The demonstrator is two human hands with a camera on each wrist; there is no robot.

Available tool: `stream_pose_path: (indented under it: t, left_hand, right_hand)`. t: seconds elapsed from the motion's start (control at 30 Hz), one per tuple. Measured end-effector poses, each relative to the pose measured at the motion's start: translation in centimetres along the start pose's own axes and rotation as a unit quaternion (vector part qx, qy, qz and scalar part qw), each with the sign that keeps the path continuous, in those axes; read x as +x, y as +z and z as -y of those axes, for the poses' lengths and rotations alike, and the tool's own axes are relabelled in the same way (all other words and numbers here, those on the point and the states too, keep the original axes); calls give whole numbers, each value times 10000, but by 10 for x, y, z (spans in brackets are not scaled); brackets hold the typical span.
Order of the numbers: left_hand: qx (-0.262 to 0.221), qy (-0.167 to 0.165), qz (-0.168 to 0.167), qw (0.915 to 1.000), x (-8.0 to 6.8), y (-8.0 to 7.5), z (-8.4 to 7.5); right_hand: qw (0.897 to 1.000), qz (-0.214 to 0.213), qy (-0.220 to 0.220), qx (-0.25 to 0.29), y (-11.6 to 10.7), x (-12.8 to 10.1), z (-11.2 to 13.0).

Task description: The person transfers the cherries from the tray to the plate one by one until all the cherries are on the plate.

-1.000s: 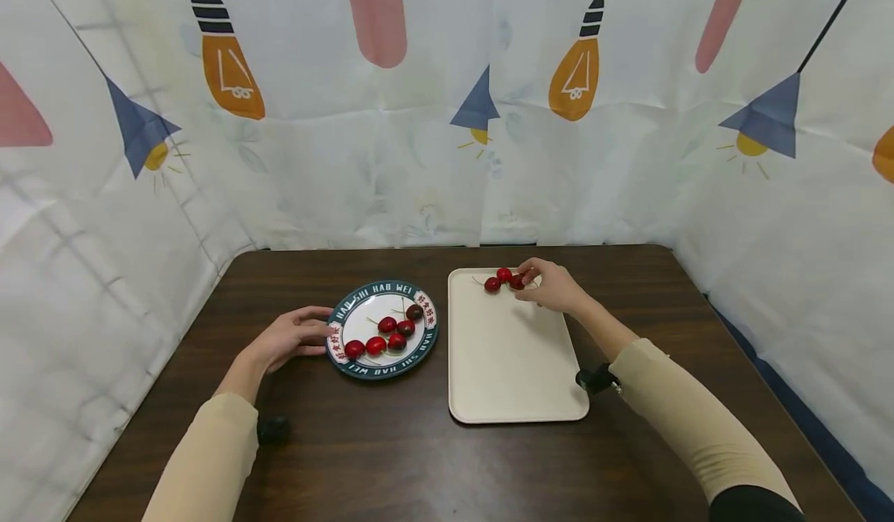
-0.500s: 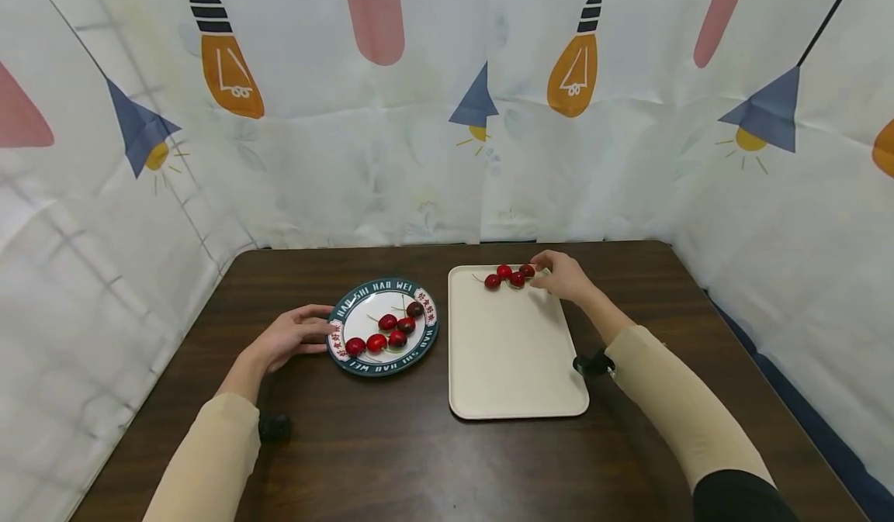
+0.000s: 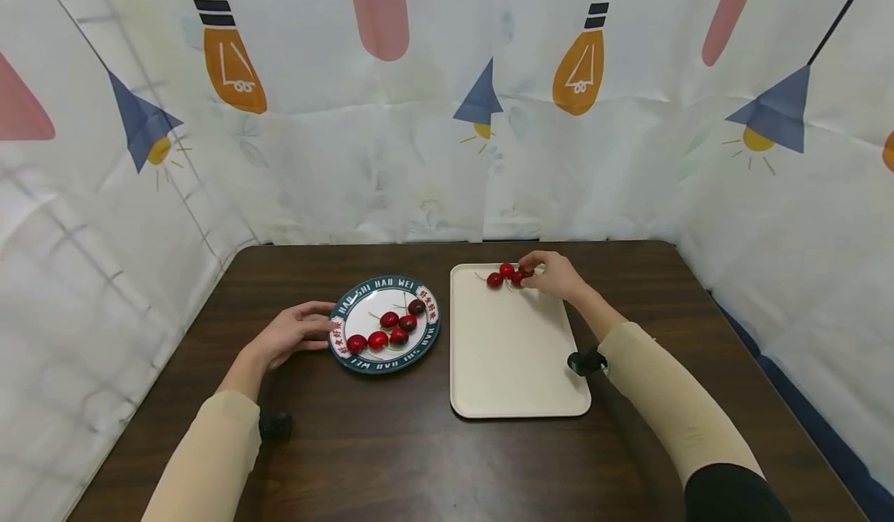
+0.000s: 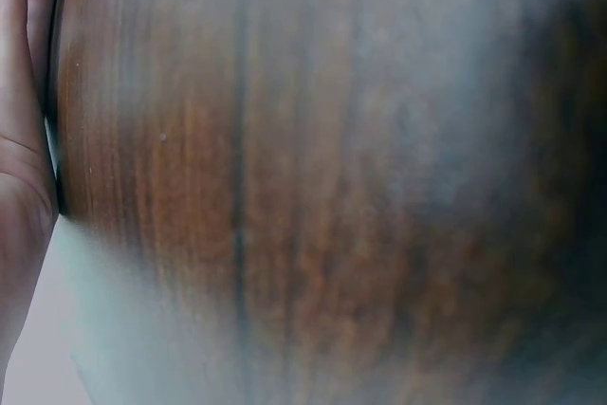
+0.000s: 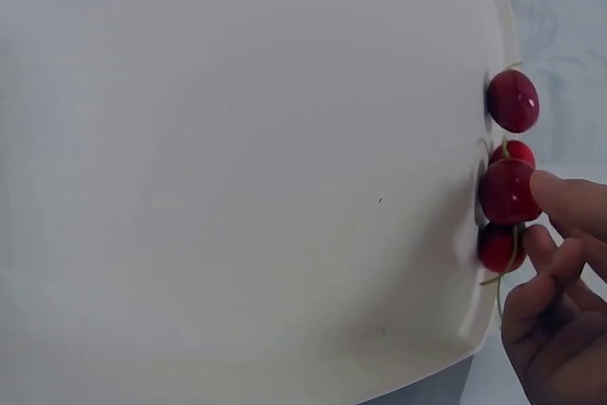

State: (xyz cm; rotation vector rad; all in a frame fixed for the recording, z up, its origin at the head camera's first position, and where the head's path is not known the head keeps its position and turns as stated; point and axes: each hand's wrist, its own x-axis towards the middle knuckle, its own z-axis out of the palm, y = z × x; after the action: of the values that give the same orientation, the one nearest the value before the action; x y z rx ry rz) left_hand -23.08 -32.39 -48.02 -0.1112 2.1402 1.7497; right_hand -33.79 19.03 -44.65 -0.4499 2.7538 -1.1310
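Note:
On the left, my left hand (image 3: 293,332) rests its fairly straight fingers against the rim of a round plate (image 3: 347,357) with a green lettered border. Several red cherries (image 3: 378,340) lie on that plate. My right hand (image 3: 555,276) is at the far right corner of a cream rectangular tray (image 3: 517,359), its thumb and fingertips around the rightmost cherry (image 5: 501,248). Touching the thumb in the right wrist view is another cherry (image 5: 507,192). A third cherry (image 5: 513,101) sits apart at the end of the group. The left wrist view shows only the hand's edge.
A dark brown wooden table (image 3: 419,460) carries the plate and the tray, with a narrow gap between them. Behind and beside it hangs a white curtain (image 3: 419,173) printed with lamps and bulbs.
My right hand moved slightly right off the cherries, then came back left onto the rightmost one, which now sits closer to the group. The left hand and the plate stay put.

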Motion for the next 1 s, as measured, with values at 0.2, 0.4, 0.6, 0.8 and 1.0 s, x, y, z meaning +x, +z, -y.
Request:
stream_pose_path:
  t: [0.2,0.4,0.6,0.8,1.0]
  left_hand:
    - [29,6,-41,10000,-1,1,0]
    - [-26,43,-67,10000,-2,2,-1]
    - [-48,67,-59,9999,-3,3,-1]
    - [-53,39,-74,10000,-4,5,-2]
    - [-53,3,-81,10000,-4,5,-2]
  right_hand:
    - [9990,305,-114,-306,3,4,3]
    - [9974,505,-32,-504,9,5,5]
    - [9977,558,13,-395,13,1,10]
    - [9982,532,108,-263,14,-2,14]
    - [9984,476,-16,-305,13,-1,10]
